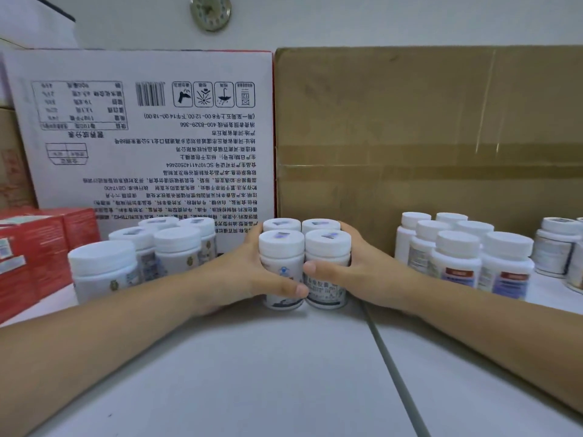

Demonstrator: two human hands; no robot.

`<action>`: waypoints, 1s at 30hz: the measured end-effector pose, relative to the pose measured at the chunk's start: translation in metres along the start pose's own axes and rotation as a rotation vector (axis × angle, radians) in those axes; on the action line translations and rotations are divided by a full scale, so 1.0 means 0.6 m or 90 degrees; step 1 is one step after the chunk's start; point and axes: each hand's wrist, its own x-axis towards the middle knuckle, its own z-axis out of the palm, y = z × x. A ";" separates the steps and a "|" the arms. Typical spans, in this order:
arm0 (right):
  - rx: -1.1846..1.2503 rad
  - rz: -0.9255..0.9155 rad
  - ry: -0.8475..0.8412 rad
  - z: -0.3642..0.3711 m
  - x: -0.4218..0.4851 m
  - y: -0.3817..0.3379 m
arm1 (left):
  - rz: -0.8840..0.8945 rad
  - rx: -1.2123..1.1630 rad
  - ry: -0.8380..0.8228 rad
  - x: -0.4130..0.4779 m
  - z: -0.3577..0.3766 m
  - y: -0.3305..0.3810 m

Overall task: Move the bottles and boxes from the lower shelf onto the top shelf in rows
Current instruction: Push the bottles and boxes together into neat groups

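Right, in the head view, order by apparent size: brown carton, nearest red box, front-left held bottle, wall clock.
1. brown carton
2. nearest red box
3. front-left held bottle
4. wall clock, far and cropped, so unsure

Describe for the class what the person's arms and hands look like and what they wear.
Both arms are bare: the left forearm and right forearm show no sleeves. The left hand and right hand wear no gloves; no rings, watch or bracelet show.

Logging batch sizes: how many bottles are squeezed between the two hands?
4: front-left bottle, front-right bottle, back-left bottle, back-right bottle, a tight square. Others behind may be hidden.
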 end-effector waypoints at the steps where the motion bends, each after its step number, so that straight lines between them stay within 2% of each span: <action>1: -0.001 -0.006 -0.008 0.000 0.000 0.001 | 0.003 0.001 -0.001 0.000 -0.001 -0.002; 16: 0.010 -0.067 -0.051 -0.009 -0.012 -0.018 | 0.001 0.097 0.018 0.002 0.000 -0.001; 24: 0.057 -0.047 -0.047 -0.004 -0.004 -0.005 | -0.015 0.131 0.037 -0.006 0.004 0.003; 27: 0.042 0.001 -0.015 0.000 -0.016 -0.023 | -0.037 0.177 0.041 -0.011 0.005 0.010; 30: 0.026 0.005 0.165 -0.008 -0.034 -0.064 | -0.085 0.268 0.068 -0.023 0.001 0.035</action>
